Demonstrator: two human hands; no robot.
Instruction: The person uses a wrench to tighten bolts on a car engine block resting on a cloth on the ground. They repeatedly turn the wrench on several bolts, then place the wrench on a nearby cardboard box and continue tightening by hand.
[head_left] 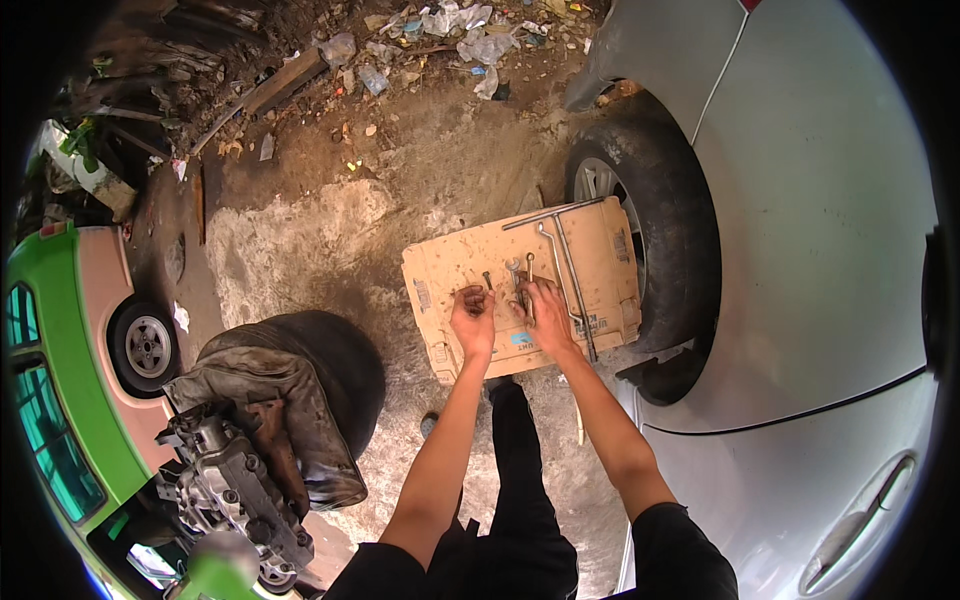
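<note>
A flat cardboard box (460, 255) lies in front of me, with tools spread over it. My left hand (473, 318) is closed above its middle, fingertips pinching a small dark bolt (487, 279) that stands up from them. Beside it, my right hand (543, 312) has its fingers curled round a slim wrench (530, 264). Another wrench with an open jaw (514, 267) lies against these fingers, its lower part partly hidden. Just right of that hand rest a bent-ended wrench (556, 255) and a long metal bar (571, 275).
A silver car's wheel (672, 230) stands at the box's right edge. To the left are a big tyre (345, 365) with a dark cover (320, 430), and an engine (235, 490). A green and pink vehicle (95, 290) stands farther left. Litter (460, 30) covers the far ground.
</note>
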